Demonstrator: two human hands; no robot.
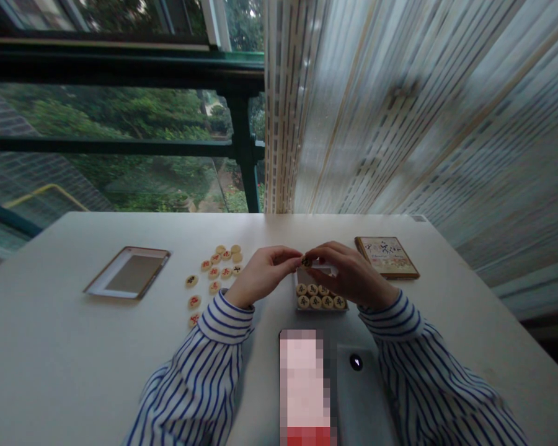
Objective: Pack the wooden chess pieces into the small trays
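My left hand [265, 272] and my right hand [344, 272] meet above a small clear tray [298, 291] that holds several round wooden game pieces [320, 298]. The fingertips of both hands pinch one wooden piece [305, 261] between them, just over the tray's far end. Both hands have their fingers closed. Loose wooden pieces [218, 266] with red and black marks lie on the white table [56, 359] to the left of my left hand.
An open box lid [129, 272] lies at the left. A printed box [387, 256] lies at the right, past my right hand. A grey flat thing with a dark round button [356, 362] and a blurred upright thing [304, 387] stand near me. Window and curtain lie behind.
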